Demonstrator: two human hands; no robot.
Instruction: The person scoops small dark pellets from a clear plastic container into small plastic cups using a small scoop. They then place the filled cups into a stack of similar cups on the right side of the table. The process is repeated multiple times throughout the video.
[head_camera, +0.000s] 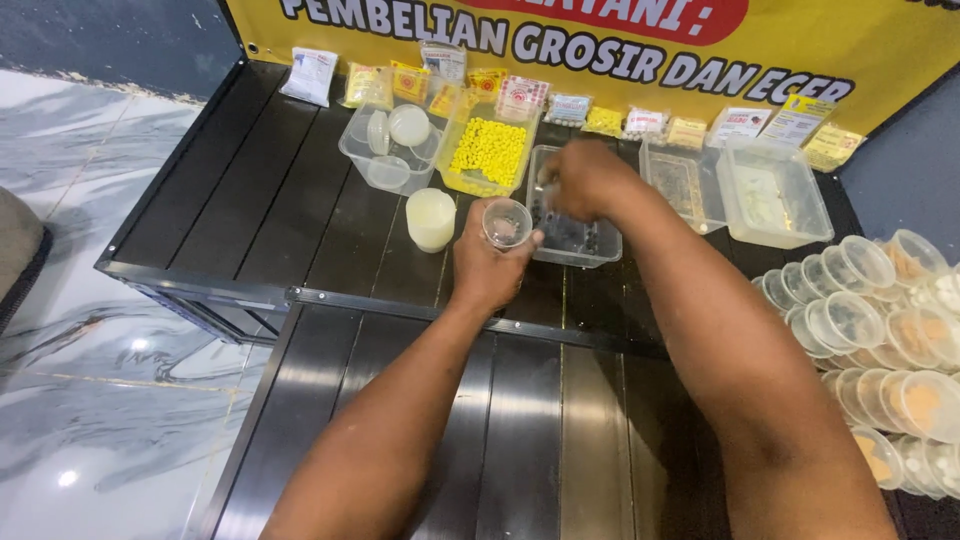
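Left hand (488, 262) is gripping a small clear plastic cup (507, 222), fingers wrapping its lower wall, and is holding it upright just above the near-left corner of a clear rectangular tub (590, 250). Right hand (585, 180) is hovering over that tub with fingers curling downward; it is blurred, and whether it is pinching anything cannot be told. The tub is showing small dark pieces on its floor.

Progress, judged from the layout: the cup in hand is appearing nearly empty, so its filling is reading as just beginning. A large stack of lidded clear cups (880, 350) at the right edge, showing orange, pale and dark contents, is suggesting many portions already completed. Loose round lids (408, 125) are sitting in an open tub at the back left, so capping stock is remaining.

Materials: all containers are thin, transparent, glossy plastic. A square tub (489, 153) beside the lids is holding bright yellow capsule-shaped pieces. A milky white cylindrical stack (430, 218), probably nested cups, is standing just left of the held cup. Two further clear tubs (775, 195) are sitting well to the right. Small printed sachets (312, 75) are lining the back edge under a yellow banner (880, 60). The surface (300, 220) is dark, slatted metal with a dull sheen
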